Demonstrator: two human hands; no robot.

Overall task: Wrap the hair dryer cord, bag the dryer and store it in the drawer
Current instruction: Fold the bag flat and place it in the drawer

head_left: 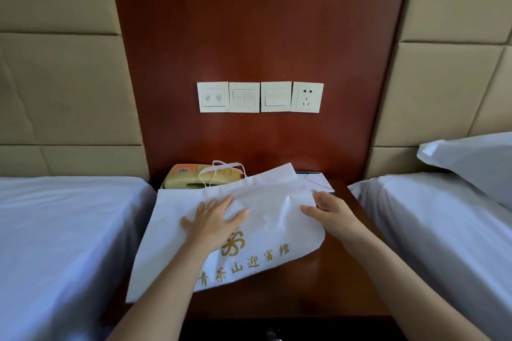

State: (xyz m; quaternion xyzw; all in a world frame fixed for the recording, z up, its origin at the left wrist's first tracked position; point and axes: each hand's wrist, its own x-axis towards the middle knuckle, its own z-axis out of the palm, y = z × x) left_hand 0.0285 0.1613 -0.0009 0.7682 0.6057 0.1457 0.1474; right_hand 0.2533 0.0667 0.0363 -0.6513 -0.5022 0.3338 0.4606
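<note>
Hair dryer: not in view; inside the bag or not, cannot tell. Cloth nearly flat, one crease toward the right.

Drawstring bag (pixel 171 230): white, gold lettering, flat on bedside counter (pixel 346 271), between left bed (pixel 55 230) and right bed (pixel 443 216). Near-left corner apparently hanging past the counter edge.

Left grip (pixel 213 219): fingers straight and spread, palm down on the cloth.
Right grip (pixel 329 210): thumb on the bag's right edge, fingers just past it. Pinching or only touching, cannot tell.

Step in hand (judged): smoothing the bag and readying its mouth for the dryer. To do well: anchor with the left palm, lift only the top layer, free the drawstring (pixel 221 167) from the telephone (pixel 188 177).

Orientation: long axis across the counter, left to right, right end farther back. Mouth likely toward the wall, drawstring loops draped over the telephone.
</note>
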